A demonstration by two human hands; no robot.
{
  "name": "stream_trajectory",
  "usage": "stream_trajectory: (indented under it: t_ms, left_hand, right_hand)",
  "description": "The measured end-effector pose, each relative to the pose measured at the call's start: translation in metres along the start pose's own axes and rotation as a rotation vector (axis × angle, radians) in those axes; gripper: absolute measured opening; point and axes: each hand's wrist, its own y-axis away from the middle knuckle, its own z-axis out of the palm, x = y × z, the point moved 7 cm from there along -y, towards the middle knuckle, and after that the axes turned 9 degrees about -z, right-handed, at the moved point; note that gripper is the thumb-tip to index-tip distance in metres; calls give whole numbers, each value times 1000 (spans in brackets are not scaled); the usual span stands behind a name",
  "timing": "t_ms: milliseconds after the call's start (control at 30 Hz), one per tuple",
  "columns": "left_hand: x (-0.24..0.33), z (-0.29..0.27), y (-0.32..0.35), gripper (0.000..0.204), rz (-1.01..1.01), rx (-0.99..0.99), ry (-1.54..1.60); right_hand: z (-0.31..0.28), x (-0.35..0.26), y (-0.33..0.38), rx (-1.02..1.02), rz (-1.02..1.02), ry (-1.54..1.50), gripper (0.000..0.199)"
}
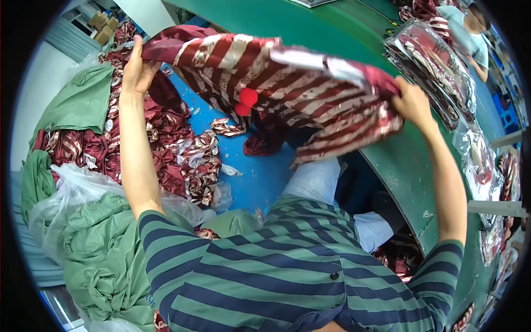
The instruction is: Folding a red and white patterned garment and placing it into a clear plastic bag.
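Note:
A maroon and cream striped satin garment (287,83) is stretched wide in the air between my two hands. Its lower right part is blurred by motion, and its exact kind cannot be told. My left hand (138,72) grips its plain maroon end, with one finger pointing up. At the other end, my right hand (414,105) is closed on the edge beside a white and maroon strip. Two bright red round spots (248,97) show against the middle of the cloth.
Loose striped satin pieces (166,149) heap up on the left, beside green cloth sacks (105,243) and clear plastic (72,188). A green table (404,182) curves round the front and right, bearing plastic-wrapped garments (431,66). Another person (462,33) is at the far right.

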Motion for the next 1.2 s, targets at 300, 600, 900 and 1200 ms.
stream_trajectory:
  t_ms: [300, 600, 900, 1200]
  left_hand:
    - [54, -27, 124, 50, 321, 252, -29]
    - [-138, 163, 274, 71, -159, -488, 413]
    - [-194, 203, 247, 76, -506, -650, 805]
    - [-234, 219, 248, 44, -115, -1043, -1270]
  right_hand:
    - [-110, -14, -206, 364, 110, 140, 38]
    - [-343, 80, -227, 1114, -314, -960, 27]
    - [-185, 164, -91, 950, 38, -1244, 25]
    - [-104, 181, -14, 870, 360, -747, 26]
